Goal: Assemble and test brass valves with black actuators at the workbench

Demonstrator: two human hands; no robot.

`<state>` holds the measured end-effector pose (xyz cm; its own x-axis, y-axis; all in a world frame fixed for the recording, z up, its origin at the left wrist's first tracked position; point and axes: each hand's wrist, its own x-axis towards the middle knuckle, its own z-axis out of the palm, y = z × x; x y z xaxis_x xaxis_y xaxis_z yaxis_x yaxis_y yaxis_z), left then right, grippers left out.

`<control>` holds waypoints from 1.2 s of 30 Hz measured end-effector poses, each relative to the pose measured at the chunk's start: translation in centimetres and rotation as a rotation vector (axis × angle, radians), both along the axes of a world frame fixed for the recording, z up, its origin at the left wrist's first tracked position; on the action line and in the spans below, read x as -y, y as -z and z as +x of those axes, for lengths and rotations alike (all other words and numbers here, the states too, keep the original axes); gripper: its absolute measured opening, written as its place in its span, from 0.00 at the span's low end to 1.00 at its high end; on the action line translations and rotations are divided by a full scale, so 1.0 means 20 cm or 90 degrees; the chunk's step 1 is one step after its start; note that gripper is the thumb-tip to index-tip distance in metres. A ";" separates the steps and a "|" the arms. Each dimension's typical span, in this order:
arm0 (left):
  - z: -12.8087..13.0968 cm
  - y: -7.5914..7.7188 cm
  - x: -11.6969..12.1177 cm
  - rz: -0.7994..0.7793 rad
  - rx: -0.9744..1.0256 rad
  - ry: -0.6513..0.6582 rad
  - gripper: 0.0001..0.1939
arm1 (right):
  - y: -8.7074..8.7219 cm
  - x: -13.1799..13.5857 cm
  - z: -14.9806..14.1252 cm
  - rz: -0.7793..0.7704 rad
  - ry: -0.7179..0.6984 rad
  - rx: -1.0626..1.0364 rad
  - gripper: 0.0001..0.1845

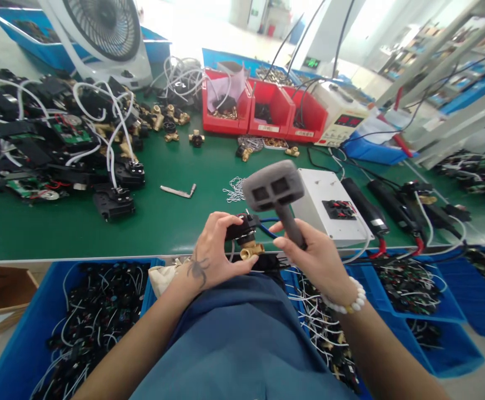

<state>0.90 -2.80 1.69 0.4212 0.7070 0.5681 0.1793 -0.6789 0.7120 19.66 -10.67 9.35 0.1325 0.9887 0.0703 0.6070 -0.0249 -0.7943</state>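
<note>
My left hand (219, 244) is closed around a brass valve (251, 251) with a black housing (240, 226) on top, held at the table's front edge. Fingers rest on the housing, and the thumb presses against the brass body. In my right hand (319, 255) is a grey mallet-like tool (273, 186), gripped by its handle. Its broad head, with two dark square recesses, is raised above and just right of the valve. Behind the valve lies a small heap of white cords (234, 190). A thin bent hand tool (179, 191) lies to the left.
Piles of black housings with white cables (113, 172) cover the table's left side. Red bins (228, 122) stand at the back, beside a power supply (342, 114). A white box (325, 189) and black power screwdrivers (365, 205) lie right. Blue crates (54, 278) sit below the edge.
</note>
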 end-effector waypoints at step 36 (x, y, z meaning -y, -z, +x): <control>0.03 0.09 -0.09 -0.035 0.069 -0.021 0.18 | -0.08 0.05 0.07 -0.046 0.010 0.220 0.33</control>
